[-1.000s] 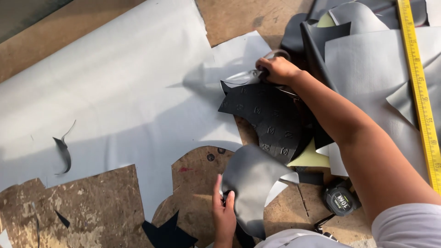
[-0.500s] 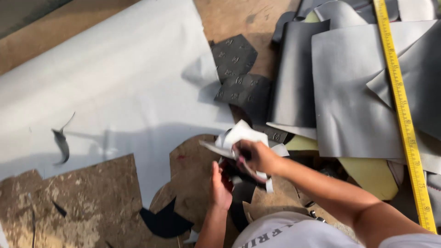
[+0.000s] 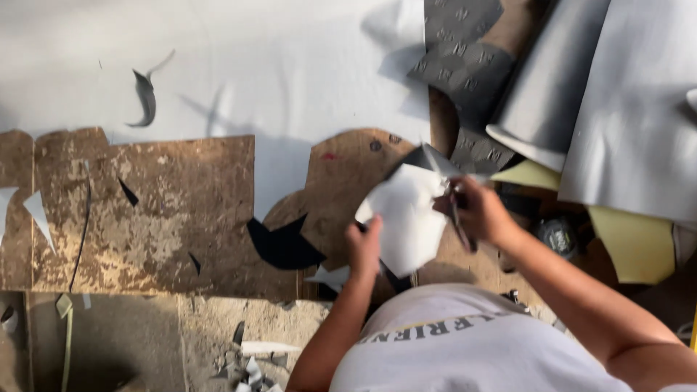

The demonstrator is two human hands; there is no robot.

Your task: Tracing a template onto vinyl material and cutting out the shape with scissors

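The left hand is raised in front of the chest, fingers curled and closed in a pinch, its forearm rising straight from the bottom of the view. The right hand sits just beside it at about the same height, fist-like and closed, seemingly around something thin, though blur hides the fingers. The right forearm runs in bare from the lower right, elbow bent.

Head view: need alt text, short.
Seen from above, a person's left hand holds a pale cut sheet piece while the right hand works its edge with scissors. Beneath lie a worn brown board, a large white sheet and grey sheets.
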